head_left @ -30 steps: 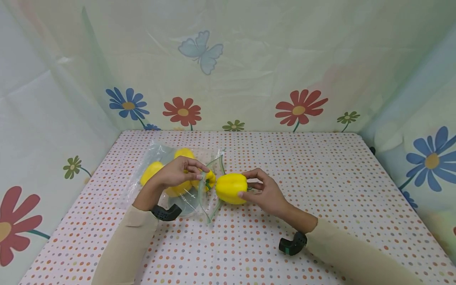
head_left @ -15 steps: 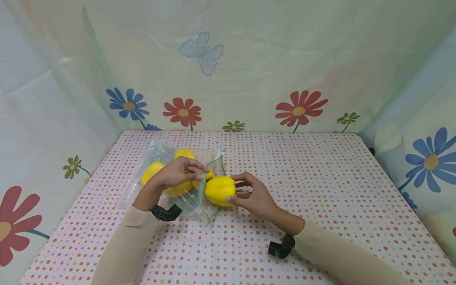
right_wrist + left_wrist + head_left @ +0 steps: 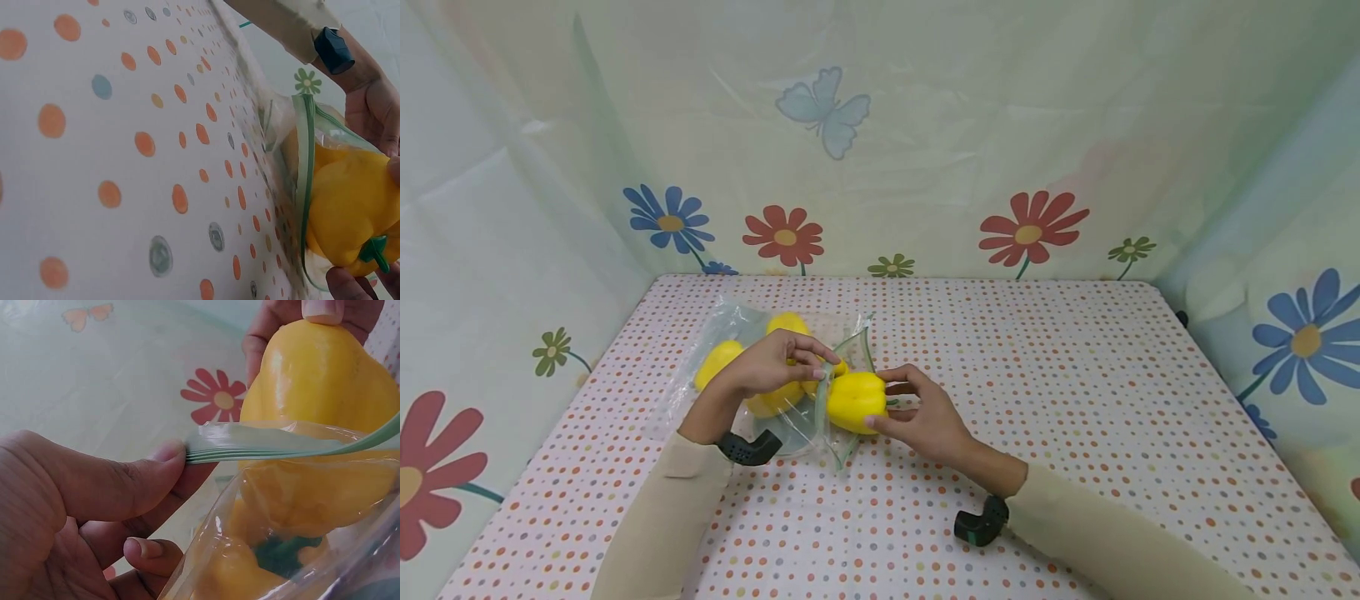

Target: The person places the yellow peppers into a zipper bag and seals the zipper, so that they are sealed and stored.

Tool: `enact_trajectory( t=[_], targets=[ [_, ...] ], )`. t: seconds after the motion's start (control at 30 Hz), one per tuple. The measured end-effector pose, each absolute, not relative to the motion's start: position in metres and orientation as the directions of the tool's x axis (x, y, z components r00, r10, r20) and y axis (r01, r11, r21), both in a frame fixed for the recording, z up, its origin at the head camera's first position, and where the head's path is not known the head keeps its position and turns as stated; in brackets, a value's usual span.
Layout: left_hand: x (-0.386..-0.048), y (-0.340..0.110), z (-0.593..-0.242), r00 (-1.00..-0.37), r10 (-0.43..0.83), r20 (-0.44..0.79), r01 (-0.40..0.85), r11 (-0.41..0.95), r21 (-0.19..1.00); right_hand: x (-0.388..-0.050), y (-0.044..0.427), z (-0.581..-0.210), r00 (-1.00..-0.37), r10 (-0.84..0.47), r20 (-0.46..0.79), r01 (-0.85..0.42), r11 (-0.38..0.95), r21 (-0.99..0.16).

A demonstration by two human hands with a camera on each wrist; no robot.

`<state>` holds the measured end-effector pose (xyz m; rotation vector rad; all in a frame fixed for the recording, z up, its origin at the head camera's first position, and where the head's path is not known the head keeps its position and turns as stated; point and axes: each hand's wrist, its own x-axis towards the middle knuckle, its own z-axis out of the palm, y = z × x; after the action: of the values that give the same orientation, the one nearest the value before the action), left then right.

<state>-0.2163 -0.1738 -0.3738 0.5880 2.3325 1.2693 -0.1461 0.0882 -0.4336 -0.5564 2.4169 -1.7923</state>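
My left hand (image 3: 773, 360) pinches the green-edged rim of a clear zip bag (image 3: 269, 452) between thumb and fingers, holding its mouth apart. Several yellow bell peppers (image 3: 718, 363) lie inside the bag on the table. With thumb and fingers spread around its stem end, my right hand (image 3: 925, 417) grips another yellow bell pepper (image 3: 857, 403). That pepper's far end is within the bag's mouth, behind the clear film in the left wrist view. Its green stem (image 3: 374, 251) points back toward the right palm.
The table (image 3: 1075, 375) has a dotted cloth. Behind and beside it hang printed curtains (image 3: 925, 125) with flowers and a butterfly. A black wrist camera (image 3: 751, 448) sits on the left wrist, and a second wrist camera (image 3: 982, 521) on the right.
My right hand has moved left with the yellow bell pepper, bringing it from just outside the bag into its mouth. The left hand has stayed in place on the rim.
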Motion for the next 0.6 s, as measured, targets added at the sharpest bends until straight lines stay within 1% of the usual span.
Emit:
enact_trajectory(
  t=[0.17, 0.3, 0.6],
  targets=[
    [-0.216, -0.174, -0.374, -0.823, 0.546, -0.157, 0.167, 0.496, 0.852, -0.147, 0.086, -0.436, -0.924, -0.345, 0.164, -0.249, 0.22, -0.943],
    [-0.216, -0.174, -0.374, -0.82, 0.551, -0.154, 0.167, 0.487, 0.857, -0.148, 0.084, -0.436, -0.924, -0.351, 0.149, -0.234, 0.213, -0.949],
    [-0.216, -0.175, -0.374, -0.815, 0.562, -0.141, 0.184, 0.481, 0.857, -0.148, 0.077, -0.436, -0.928, -0.354, 0.114, -0.206, 0.236, -0.95]
  ],
)
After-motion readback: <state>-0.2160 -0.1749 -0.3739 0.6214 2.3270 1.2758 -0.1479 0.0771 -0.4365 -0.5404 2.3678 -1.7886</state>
